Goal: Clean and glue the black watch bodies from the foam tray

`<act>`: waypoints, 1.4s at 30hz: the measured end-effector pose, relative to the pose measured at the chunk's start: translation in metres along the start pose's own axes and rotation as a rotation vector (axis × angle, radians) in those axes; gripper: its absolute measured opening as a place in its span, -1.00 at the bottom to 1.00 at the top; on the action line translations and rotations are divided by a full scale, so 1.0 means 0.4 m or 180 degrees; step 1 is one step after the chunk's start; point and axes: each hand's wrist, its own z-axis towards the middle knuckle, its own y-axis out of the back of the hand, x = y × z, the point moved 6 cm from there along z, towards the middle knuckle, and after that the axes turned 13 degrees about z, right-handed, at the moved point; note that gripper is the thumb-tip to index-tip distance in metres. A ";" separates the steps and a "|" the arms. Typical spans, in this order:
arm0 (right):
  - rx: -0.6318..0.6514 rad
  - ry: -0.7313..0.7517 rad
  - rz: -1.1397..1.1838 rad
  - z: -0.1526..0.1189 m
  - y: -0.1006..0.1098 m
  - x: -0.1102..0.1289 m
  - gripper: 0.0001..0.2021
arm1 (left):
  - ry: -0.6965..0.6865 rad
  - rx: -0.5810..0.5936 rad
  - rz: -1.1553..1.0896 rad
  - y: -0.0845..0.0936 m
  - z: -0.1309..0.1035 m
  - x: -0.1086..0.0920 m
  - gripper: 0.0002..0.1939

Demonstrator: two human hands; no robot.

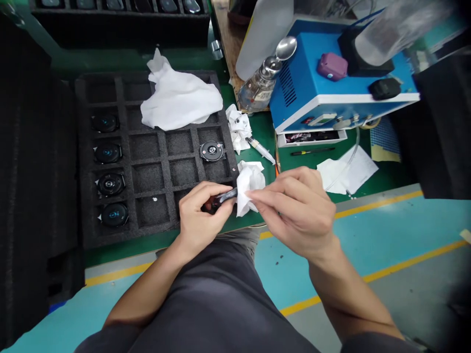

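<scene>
My left hand is closed on a dark watch, which I see edge-on and partly hidden by the fingers. My right hand pinches a crumpled white wipe against the watch's right end. Left of my hands lies a black foam tray with square compartments. A column of watches sits along the tray's left side, and one more watch rests in a right-hand compartment. A larger white cloth covers several compartments at the back.
Behind my right hand are a syringe, a crumpled tissue, a glass bottle and a blue machine with a thin tube. A pen and white papers lie nearby. Another tray holds watches at the back left.
</scene>
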 end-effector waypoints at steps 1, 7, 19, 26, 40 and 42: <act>0.0044 0.0071 -0.0096 0.004 0.000 0.007 -0.81 | -0.0035 -0.0032 0.0002 0.001 0.000 -0.002 -0.88; 0.0241 0.0333 -0.0596 0.024 -0.006 0.035 -0.83 | -0.0055 -0.0082 0.0020 0.001 -0.005 0.002 -0.81; 0.0423 0.0529 -0.0840 0.038 -0.012 0.042 -0.85 | -0.0061 -0.0080 0.0012 -0.001 -0.005 0.003 -0.74; 0.0566 0.0603 -0.0862 0.044 -0.016 0.046 -0.86 | -0.0083 -0.0044 0.0021 -0.002 -0.005 0.005 -0.73; 0.0615 0.0654 -0.0723 0.053 -0.030 0.053 -0.89 | -0.0207 0.0035 0.0084 -0.002 -0.004 0.002 -0.70; 0.0585 0.0706 -0.0668 0.055 -0.035 0.062 -0.88 | -0.0221 0.0069 0.0087 -0.002 -0.003 0.002 -0.71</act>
